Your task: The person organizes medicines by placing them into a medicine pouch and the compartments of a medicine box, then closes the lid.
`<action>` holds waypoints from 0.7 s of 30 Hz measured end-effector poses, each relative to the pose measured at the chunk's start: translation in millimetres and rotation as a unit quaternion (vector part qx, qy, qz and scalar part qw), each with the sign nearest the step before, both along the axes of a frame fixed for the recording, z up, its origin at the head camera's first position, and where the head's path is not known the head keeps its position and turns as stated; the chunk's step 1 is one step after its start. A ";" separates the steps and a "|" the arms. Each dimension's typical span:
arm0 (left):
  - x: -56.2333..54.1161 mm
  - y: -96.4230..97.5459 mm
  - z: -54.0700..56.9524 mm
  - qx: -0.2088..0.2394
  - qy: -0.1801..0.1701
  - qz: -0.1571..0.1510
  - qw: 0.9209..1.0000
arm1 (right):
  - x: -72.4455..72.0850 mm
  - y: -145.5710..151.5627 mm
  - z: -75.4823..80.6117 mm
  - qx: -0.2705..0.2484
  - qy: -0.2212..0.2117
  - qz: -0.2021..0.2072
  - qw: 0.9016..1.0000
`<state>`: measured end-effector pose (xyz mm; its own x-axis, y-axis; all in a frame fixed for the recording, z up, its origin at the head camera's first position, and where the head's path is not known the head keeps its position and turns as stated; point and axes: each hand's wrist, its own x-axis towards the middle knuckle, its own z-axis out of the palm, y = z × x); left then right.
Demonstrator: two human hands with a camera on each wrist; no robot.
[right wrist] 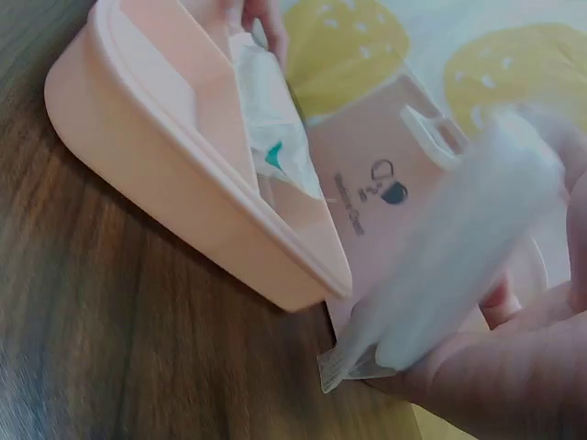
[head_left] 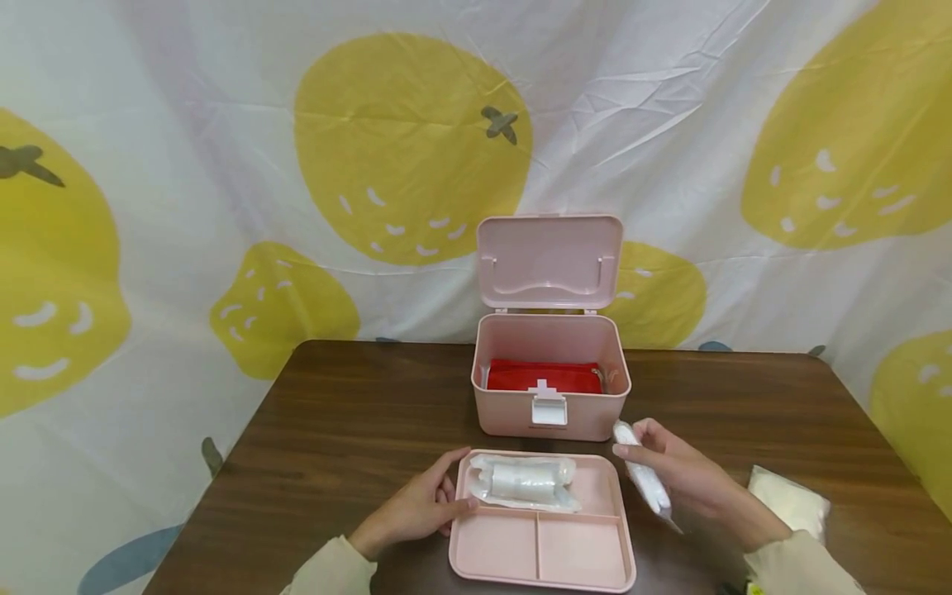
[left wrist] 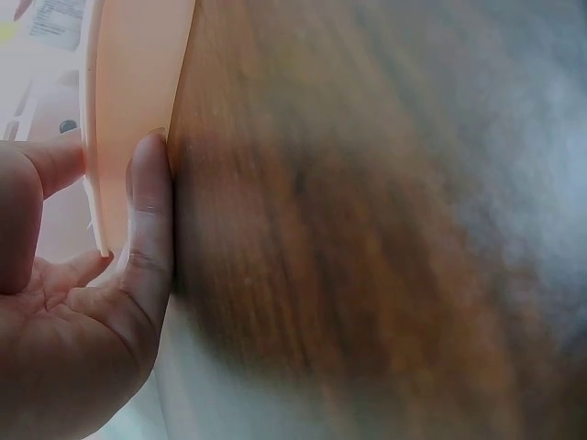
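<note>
My left hand (head_left: 416,506) grips the left rim of a shallow pink tray (head_left: 587,585), thumb over the edge. In the left wrist view, thumb and fingers pinch the tray's wall (left wrist: 138,73) from both sides. A white bandage roll in clear wrapping (head_left: 524,482) lies in the tray's long back compartment. Right of the tray, my right hand (head_left: 687,471) holds up a slim white packet in clear plastic (head_left: 645,475), tilted, between thumb and fingers. The right wrist view shows this packet (right wrist: 468,247) close up and blurred; its exact kind cannot be told.
Behind the tray stands a pink medicine box (head_left: 550,417), its lid (head_left: 550,260) raised, with a red zipped pouch (head_left: 543,377) inside. An off-white plastic-wrapped packet (head_left: 792,500) lies on the wooden table (head_left: 357,413) by my right forearm. A lemon-print cloth (head_left: 416,149) hangs behind.
</note>
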<state>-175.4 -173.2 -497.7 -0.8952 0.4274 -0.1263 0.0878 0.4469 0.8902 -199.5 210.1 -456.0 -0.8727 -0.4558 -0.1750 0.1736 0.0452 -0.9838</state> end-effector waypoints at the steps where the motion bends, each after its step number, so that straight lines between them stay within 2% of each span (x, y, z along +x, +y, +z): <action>1: 0.1 -0.1 0.2 0.000 -0.001 0.000 1.000 | 0.3 -1.6 -0.6 -0.010 0.001 0.010 1.000; 4: 0.1 -0.4 0.5 -0.002 -0.001 0.000 1.000 | 1.1 -5.4 -2.1 -0.041 0.004 0.043 0.998; 11: 0.5 -1.1 -0.2 -0.005 0.000 0.003 1.000 | 1.3 -13.8 -4.2 -0.084 0.013 0.073 0.994; 16: 1.0 -1.2 0.8 -0.006 -0.001 0.004 1.000 | 0.6 -20.9 -3.1 -0.067 0.037 0.097 0.992; 21: 0.8 -0.3 2.4 -0.008 -0.004 0.005 1.000 | 1.1 -32.8 -0.1 -0.031 0.056 0.090 0.994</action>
<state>-174.6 -173.5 -495.2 -0.8985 0.4158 -0.1405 0.0759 0.4623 0.8835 -198.4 177.3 -456.1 -0.7889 -0.6126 -0.0484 0.0581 0.0041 -0.9983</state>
